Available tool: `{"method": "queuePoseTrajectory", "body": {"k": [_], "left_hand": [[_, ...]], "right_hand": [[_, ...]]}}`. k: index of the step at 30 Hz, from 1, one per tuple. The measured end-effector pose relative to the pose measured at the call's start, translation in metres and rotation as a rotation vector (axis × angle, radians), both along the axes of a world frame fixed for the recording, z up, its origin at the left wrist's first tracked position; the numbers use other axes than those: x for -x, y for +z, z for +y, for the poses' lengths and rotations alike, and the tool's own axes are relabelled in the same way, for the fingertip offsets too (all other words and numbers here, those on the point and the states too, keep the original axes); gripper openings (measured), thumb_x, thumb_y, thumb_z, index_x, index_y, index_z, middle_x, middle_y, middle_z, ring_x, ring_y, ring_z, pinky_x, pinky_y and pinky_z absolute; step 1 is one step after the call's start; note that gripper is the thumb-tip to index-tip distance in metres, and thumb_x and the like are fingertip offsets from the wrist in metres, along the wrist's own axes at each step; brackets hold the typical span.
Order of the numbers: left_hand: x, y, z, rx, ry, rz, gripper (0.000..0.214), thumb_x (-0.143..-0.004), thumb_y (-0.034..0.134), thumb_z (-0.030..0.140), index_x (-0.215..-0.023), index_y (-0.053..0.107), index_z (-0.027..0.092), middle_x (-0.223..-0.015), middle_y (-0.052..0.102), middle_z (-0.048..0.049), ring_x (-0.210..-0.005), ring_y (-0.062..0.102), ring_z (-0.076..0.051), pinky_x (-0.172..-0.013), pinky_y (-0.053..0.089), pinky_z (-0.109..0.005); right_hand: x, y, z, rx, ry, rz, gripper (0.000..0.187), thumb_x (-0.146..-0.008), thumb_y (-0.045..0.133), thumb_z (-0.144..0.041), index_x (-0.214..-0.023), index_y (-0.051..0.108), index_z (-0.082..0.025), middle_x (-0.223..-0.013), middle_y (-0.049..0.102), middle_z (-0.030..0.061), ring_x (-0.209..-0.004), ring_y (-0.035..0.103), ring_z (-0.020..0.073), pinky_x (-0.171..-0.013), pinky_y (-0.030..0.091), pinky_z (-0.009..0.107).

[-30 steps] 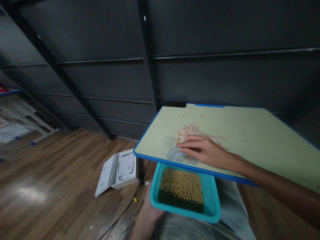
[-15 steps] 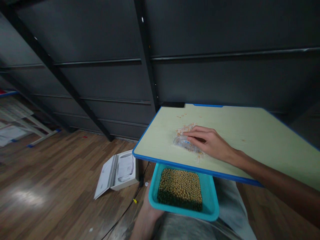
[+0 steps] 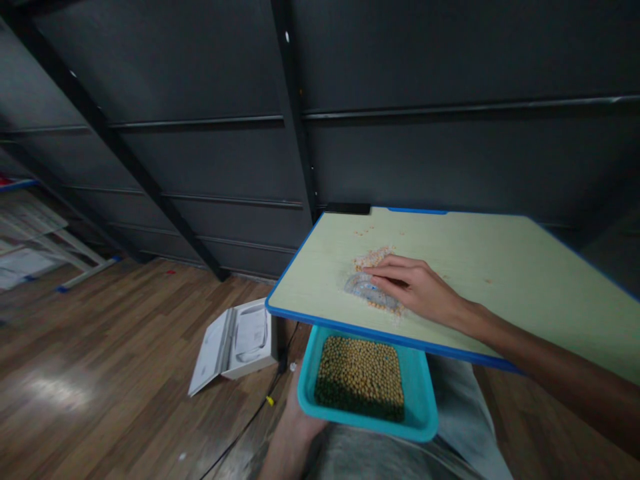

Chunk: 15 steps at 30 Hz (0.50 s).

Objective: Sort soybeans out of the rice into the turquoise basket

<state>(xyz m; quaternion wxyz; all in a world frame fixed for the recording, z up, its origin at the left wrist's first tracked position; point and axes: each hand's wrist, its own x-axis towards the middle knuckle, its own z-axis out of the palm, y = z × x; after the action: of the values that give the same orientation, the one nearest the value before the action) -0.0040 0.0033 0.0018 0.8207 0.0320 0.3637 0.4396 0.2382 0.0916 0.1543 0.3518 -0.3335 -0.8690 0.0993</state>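
Observation:
My right hand (image 3: 415, 287) lies on the pale green table (image 3: 500, 267), fingers pressed together on a clear plastic semicircular piece (image 3: 363, 288). The piece rests at the near side of a small pile of yellowish grains (image 3: 373, 257); a few grains sit under and beside it. Below the table's blue front edge, a teal tray (image 3: 420, 417) filled with yellow-brown beans (image 3: 361, 377) is held against my lap. My left hand (image 3: 290, 437) grips the tray's left side from underneath, with its fingers hidden by the tray.
A few loose grains (image 3: 364, 232) lie further back on the table. A dark phone-like object (image 3: 349, 209) lies at the table's far left corner. An open white box (image 3: 235, 340) and a cable (image 3: 260, 410) are on the wooden floor. Dark metal wall panels stand behind.
My right hand and the clear piece went from the table's front edge back to the grain pile, then shifted slightly towards the edge. The tray stayed in place.

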Motion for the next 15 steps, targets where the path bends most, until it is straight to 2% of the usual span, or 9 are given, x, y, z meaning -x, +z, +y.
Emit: {"method": "queuePoseTrajectory", "body": {"k": [5,10,15], "left_hand": [[-0.0035,0.0047,-0.0014,0.000,-0.001,-0.016,0.032,-0.051,0.080,0.032,-0.080,0.070,0.020,-0.098,0.077,-0.0148,-0.120,0.058,-0.041,-0.102,0.046,-0.052],[-0.0044,0.0037,-0.0011,-0.010,-0.019,0.005,0.032,-0.054,0.079,0.034,-0.082,0.070,0.021,-0.094,0.077,-0.0144,-0.119,0.059,-0.041,-0.101,0.047,-0.054],[-0.0032,0.0064,-0.0024,-0.017,-0.015,0.043,0.031,-0.055,0.078,0.036,-0.081,0.071,0.020,-0.094,0.076,-0.0146,-0.118,0.059,-0.040,-0.100,0.047,-0.052]], "right_hand": [[0.0025,0.0013,-0.0018,0.035,0.014,0.000,0.028,-0.098,0.055,-0.025,-0.123,0.068,-0.022,-0.110,0.071,0.0078,-0.099,0.065,0.0195,-0.089,0.053,0.038],[0.0053,0.0023,-0.0049,0.055,0.046,-0.012,0.030,-0.099,0.054,-0.024,-0.126,0.067,-0.023,-0.103,0.070,0.0074,-0.093,0.064,0.0187,-0.083,0.053,0.037],[0.0075,0.0021,-0.0073,0.051,0.063,-0.016,0.030,-0.100,0.053,-0.026,-0.127,0.066,-0.023,-0.102,0.069,0.0073,-0.094,0.064,0.0187,-0.084,0.052,0.036]]}}
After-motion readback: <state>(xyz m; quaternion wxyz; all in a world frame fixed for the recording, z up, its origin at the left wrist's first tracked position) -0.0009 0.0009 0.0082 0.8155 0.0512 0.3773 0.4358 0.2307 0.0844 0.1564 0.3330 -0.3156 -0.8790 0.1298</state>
